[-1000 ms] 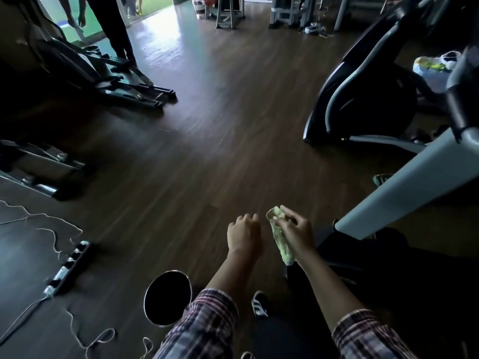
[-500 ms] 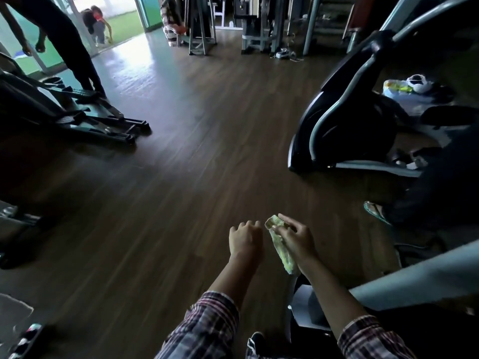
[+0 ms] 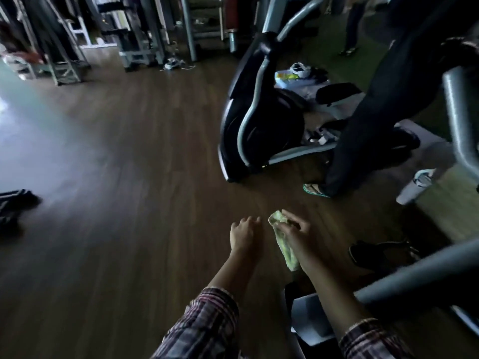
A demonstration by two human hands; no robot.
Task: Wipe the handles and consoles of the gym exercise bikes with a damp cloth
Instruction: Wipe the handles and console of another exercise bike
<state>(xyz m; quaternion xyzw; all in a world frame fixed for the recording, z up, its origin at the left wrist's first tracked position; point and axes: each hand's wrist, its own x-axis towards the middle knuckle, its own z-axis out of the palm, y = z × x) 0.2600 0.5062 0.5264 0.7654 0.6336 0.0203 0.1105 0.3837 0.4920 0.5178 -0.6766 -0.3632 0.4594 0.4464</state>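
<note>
My right hand (image 3: 298, 237) grips a pale green cloth (image 3: 283, 246) that hangs down from my fingers, low in the middle of the view. My left hand (image 3: 243, 234) hovers just left of it, fingers loosely curled, holding nothing. A black and grey exercise bike (image 3: 256, 120) stands ahead to the right on the wooden floor. Another bike's grey frame bar (image 3: 420, 278) crosses the lower right, close beside my right arm. No handle or console of either bike is within my hands' reach here.
Another person's dark trouser leg (image 3: 368, 112) and sandalled foot (image 3: 315, 190) stand right of the bike. A white bottle (image 3: 414, 186) lies at the right edge. Weight machines (image 3: 140, 35) line the back. A bag and clutter (image 3: 293, 73) lie behind the bike.
The view has swung to the right and up. The treadmill and power strip on the left have left the frame. My hands keep the same pose, cloth still held.
</note>
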